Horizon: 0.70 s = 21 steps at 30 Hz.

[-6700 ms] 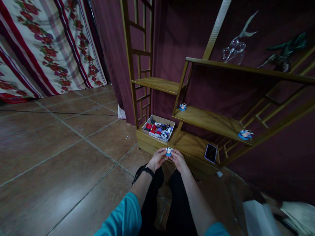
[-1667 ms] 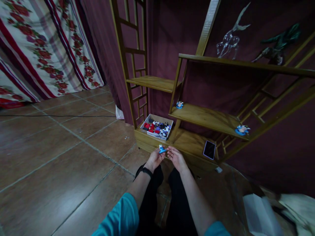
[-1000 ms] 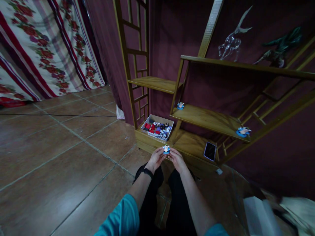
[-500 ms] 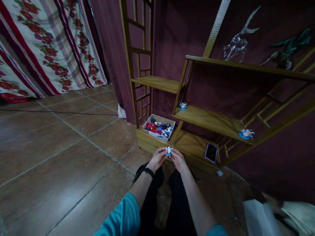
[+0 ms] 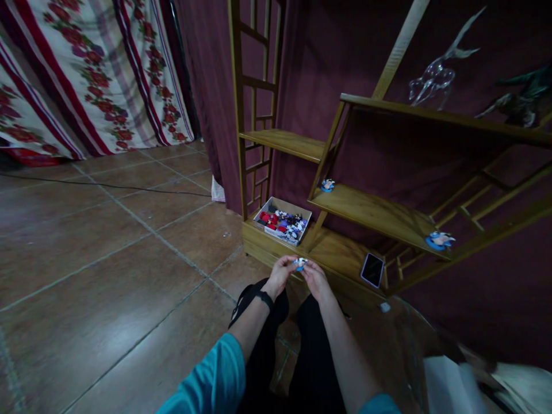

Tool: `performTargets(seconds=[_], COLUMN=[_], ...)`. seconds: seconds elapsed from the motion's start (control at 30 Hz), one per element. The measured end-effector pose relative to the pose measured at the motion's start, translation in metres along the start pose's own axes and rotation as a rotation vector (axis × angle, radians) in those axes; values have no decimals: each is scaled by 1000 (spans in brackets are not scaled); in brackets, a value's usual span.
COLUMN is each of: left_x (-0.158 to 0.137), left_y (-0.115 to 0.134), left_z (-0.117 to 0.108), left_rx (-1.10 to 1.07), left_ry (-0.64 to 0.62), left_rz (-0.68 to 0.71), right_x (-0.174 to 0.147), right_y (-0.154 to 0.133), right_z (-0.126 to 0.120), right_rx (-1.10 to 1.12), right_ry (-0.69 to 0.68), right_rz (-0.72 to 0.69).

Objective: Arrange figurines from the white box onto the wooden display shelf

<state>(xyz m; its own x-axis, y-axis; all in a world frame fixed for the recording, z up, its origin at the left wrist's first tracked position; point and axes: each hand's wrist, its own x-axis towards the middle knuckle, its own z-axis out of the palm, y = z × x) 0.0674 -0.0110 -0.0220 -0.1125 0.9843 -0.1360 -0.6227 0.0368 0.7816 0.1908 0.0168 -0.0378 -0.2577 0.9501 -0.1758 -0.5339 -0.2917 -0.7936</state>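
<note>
Between my two hands, above my knees, is a small blue-and-white figurine (image 5: pixel 301 264) with a blue base. My left hand (image 5: pixel 279 274) pinches it from the left side, and my right hand (image 5: pixel 316 279) grips it from the right. Just beyond them an open cardboard box (image 5: pixel 305 230) holds several small red, white, black and purple figurines. A similar figurine (image 5: pixel 328 185) stands at the left end of the middle shelf (image 5: pixel 371 211). Another blue-based figurine (image 5: pixel 440 240) sits at that shelf's right end.
A phone or tablet (image 5: pixel 372 270) lies on the wooden unit's low board (image 5: pixel 334 249). Higher up stand a clear glass deer (image 5: pixel 433 80) and a dark green sculpture (image 5: pixel 517 100). A floral cloth (image 5: pixel 99 80) hangs at left above the tiled floor (image 5: pixel 107 276). White bags (image 5: pixel 452 382) are at lower right.
My view has shifted slightly, so the shelf unit appears further right. Both hands keep hold of the figurine, which looks slightly turned between my fingers.
</note>
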Motion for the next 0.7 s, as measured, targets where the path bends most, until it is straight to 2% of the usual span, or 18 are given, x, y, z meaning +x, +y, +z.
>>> performTargets(seconds=[0.37, 0.57, 0.7], left_x=[1, 0, -6], left_y=[-1, 1, 14], left_z=[-1, 5, 7], left_rx=[55, 202, 338], left_ry=[13, 42, -21], left_rz=[70, 193, 229], right_x=[1, 1, 1], right_y=[0, -2, -2], right_z=[0, 0, 0], right_rx=[-33, -43, -35], right_ry=[-7, -3, -4], right_rz=[0, 19, 65])
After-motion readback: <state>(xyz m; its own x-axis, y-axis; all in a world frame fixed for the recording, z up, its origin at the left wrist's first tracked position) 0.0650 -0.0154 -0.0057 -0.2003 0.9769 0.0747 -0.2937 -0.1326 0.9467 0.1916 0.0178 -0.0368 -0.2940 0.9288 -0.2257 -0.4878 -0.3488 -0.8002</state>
